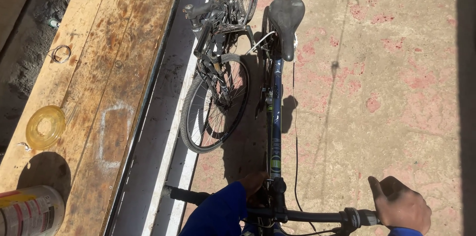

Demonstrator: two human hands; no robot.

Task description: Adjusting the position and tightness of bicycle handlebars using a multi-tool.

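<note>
View from a head camera, looking down over a bicycle in bright sun.

Nearest, at about 5 o'clock in the frame, the right hand (400, 207) rests on the right end of the black handlebar (307, 214), its grip clenched around the bar end with the thumb raised. At 6 o'clock the left hand (254, 184), coming out of a blue sleeve (218, 213), sits at the middle of the handlebar where it meets the stem; the fingers curl down behind the bar, so I cannot tell whether this grip is clenched or loose. The left end of the handlebar pokes out toward 7 o'clock, with no hand on it.

From the stem, the blue bicycle frame (275, 117) runs straight away toward 12 o'clock, ending at a black saddle (286, 17) near the top of the view. A thin cable hangs loose along the frame's right side.

Just left of the frame, a second, darker bicycle (218, 42) leans at 11 o'clock, its spoked wheel (214, 103) turned toward the viewer and near the blue frame.

On the left, a worn, stained wooden desk (119, 57) of planks runs from 7 to 11 o'clock. At 8 o'clock, in the bottom corner, lies a cylindrical can (29, 211) with a red and yellow label. Beyond it, at 9 o'clock, sits a round clear yellowish lid (45, 127). Farther on, at 10 o'clock, lies a small wire ring (61, 53).

The ground (386, 92) to the right is pale concrete with faded red patches.
</note>
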